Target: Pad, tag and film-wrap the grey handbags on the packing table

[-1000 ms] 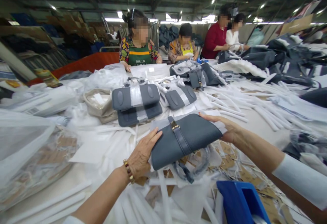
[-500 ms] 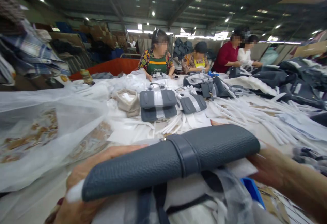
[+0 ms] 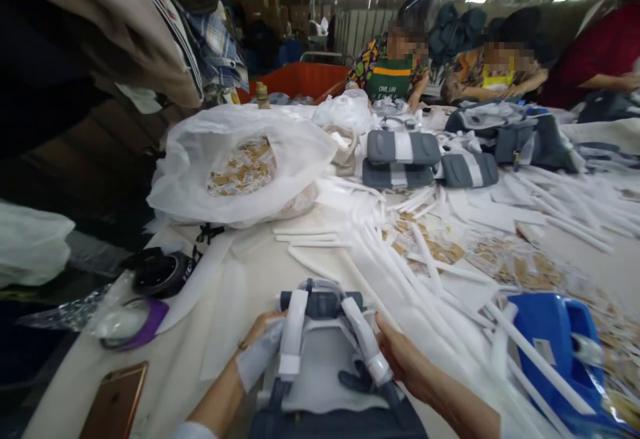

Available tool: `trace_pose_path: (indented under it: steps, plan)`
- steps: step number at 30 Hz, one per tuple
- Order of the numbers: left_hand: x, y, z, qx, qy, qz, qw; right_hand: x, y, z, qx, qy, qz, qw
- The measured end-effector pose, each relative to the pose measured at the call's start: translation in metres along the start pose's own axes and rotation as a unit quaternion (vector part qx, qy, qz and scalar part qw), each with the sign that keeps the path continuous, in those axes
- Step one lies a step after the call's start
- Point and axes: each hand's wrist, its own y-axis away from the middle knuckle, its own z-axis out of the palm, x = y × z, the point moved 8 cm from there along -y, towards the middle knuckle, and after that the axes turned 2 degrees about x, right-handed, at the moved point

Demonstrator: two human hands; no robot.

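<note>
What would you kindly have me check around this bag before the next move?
1. Left hand beside the bag: ok; its grip, cannot tell, as the fingers are mostly hidden.
2. Right hand at the opposite side: ok; firmness of hold, cannot tell.
3. White wrapping on the handles: ok, visible on both sides.
4. Phone apart from the bag: ok, off to the left.
5. Blue dispenser apart from the right hand: ok.
6. Bag's underside: cannot tell, out of view.
</note>
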Motion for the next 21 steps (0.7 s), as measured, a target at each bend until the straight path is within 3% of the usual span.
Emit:
trace_pose_path:
  steps: [2, 5, 9, 11, 16, 21]
  plan:
    - [-0.013, -0.011, -0.005, -0.005, -0.010, 0.000, 1.000, 0.008, 0.001, -0.003, 0.038, -0.014, -0.015, 0.999]
    - [-0.017, -0.014, -0.026, 0.009, -0.010, 0.016, 1.000, 0.004, 0.018, -0.025, 0.115, 0.014, -0.081, 0.990]
    - [-0.015, 0.012, -0.065, 0.071, 0.012, 0.044, 0.996, -0.002, 0.041, -0.055, 0.216, 0.083, -0.145, 0.962]
    - [-0.016, 0.029, -0.071, 0.071, 0.011, 0.040, 0.997, -0.003, 0.045, -0.058, 0.241, 0.088, -0.163, 0.953]
    - [-0.013, 0.045, -0.043, -0.015, 0.005, 0.018, 1.000, -0.013, 0.036, -0.025, 0.176, 0.133, -0.197, 0.955]
    - [-0.011, 0.034, -0.027, -0.021, 0.021, -0.016, 0.999, -0.019, 0.031, -0.014, 0.145, 0.158, -0.195, 0.957]
